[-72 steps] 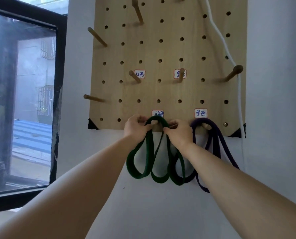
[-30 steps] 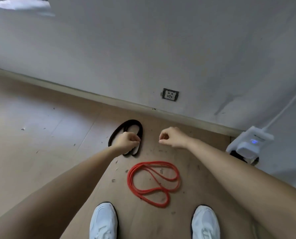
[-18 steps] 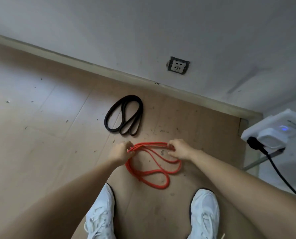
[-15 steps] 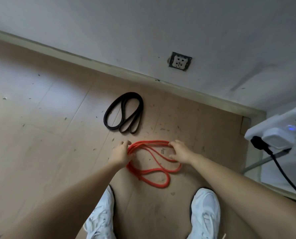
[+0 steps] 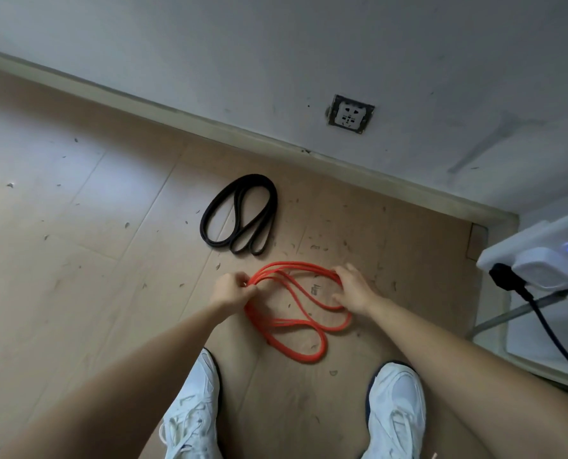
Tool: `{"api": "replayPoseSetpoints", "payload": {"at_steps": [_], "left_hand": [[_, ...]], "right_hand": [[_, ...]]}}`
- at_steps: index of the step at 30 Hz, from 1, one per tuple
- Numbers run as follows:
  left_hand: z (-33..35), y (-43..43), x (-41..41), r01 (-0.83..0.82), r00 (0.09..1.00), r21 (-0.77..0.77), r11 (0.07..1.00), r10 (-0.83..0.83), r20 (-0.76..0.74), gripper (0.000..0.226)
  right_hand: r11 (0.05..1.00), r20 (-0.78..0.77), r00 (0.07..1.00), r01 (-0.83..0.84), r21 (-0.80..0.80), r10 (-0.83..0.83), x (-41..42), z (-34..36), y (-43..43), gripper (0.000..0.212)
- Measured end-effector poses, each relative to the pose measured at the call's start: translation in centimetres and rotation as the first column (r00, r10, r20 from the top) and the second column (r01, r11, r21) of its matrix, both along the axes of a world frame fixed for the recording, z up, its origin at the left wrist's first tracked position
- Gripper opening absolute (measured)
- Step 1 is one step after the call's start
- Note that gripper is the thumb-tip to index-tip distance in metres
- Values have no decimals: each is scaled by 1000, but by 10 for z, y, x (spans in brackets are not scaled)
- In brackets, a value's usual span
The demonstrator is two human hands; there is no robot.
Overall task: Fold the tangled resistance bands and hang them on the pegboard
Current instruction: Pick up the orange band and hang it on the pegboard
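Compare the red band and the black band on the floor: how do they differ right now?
The red band is pinched by the left hand and held by the right hand; the black band lies untouched. The red band sprawls in loose, crossing loops; the black band sits in tighter loops. The red band is nearer the shoes; the black band is nearer the wall. Both lie on the floor.

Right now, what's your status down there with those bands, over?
Left hand pinching red band on the floor; right hand gripping its far loops. Black band lies beyond, untouched. Nothing in the way.
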State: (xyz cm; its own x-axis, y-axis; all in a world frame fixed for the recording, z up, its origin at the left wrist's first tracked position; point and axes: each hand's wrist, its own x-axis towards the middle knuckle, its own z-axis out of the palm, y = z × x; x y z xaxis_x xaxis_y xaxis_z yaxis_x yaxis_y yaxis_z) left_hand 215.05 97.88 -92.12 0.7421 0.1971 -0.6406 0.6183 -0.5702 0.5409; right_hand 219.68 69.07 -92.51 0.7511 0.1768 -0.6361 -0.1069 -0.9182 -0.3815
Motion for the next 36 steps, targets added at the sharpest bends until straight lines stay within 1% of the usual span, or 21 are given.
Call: {"api": "replayPoseSetpoints", "payload": {"at_steps": [1, 3, 4, 6, 8, 10, 12, 13, 15, 18, 21, 24, 28, 30, 32, 36], "left_hand": [[7, 1, 4, -31, 1000, -102, 994, 31, -5, 1], [25, 3, 14, -48, 998, -301, 952, 37, -43, 8], [36, 4, 20, -31, 998, -374, 927, 11, -56, 9], [60, 2, 33, 36, 998, -445, 895, -58, -37, 11], [85, -5, 45, 96, 994, -488, 867, -105, 9, 20], [110, -16, 52, 139, 990, -522, 841, -129, 56, 23], [132, -25, 56, 180, 984, -527, 831, -152, 98, 22], [145, -29, 57, 211, 977, -521, 827, -170, 125, 21], [170, -35, 57, 270, 961, -499, 824, -202, 187, 17], [210, -37, 59, 315, 941, -443, 840, -214, 263, 17], [252, -36, 60, 409, 891, -318, 855, -298, 343, 13], [296, -35, 61, 460, 833, -204, 864, -341, 436, 8], [348, -35, 53, 504, 729, -48, 862, -394, 560, 6], [368, -35, 47, 526, 672, 37, 849, -442, 595, 5], [382, -36, 41, 533, 634, 90, 841, -468, 616, 5], [399, -35, 29, 523, 586, 166, 836, -494, 642, 9]], "right_hand": [[1000, 6, 1000, 8, 15, -8, 4, 4, 1, 67], [995, 3, 999, 39, 87, -39, 17, 15, 6, 69], [988, -2, 998, 59, 144, -59, 26, 25, 10, 68], [962, 11, 999, 44, 269, -49, 47, 51, 22, 65], [938, 26, 997, -73, 338, 68, 68, 84, 34, 67], [915, -36, 971, -210, 345, 237, 81, 121, 44, 67], [892, -125, 936, -265, 366, 329, 89, 152, 49, 60], [883, -136, 929, -271, 383, 344, 90, 166, 50, 55], [872, -94, 934, -280, 402, 344, 91, 187, 49, 44], [859, -55, 951, -251, 446, 306, 84, 216, 46, 26], [852, 6, 964, -236, 467, 264, 77, 251, 44, 17], [844, 91, 970, -241, 479, 225, 71, 291, 39, 9], [816, 211, 955, -289, 500, 208, 54, 339, 35, 11], [797, 225, 946, -317, 515, 232, 42, 359, 33, 10], [784, 237, 940, -336, 522, 245, 32, 377, 29, 16], [786, 231, 958, -274, 554, 171, 15, 399, 14, 18]]}}
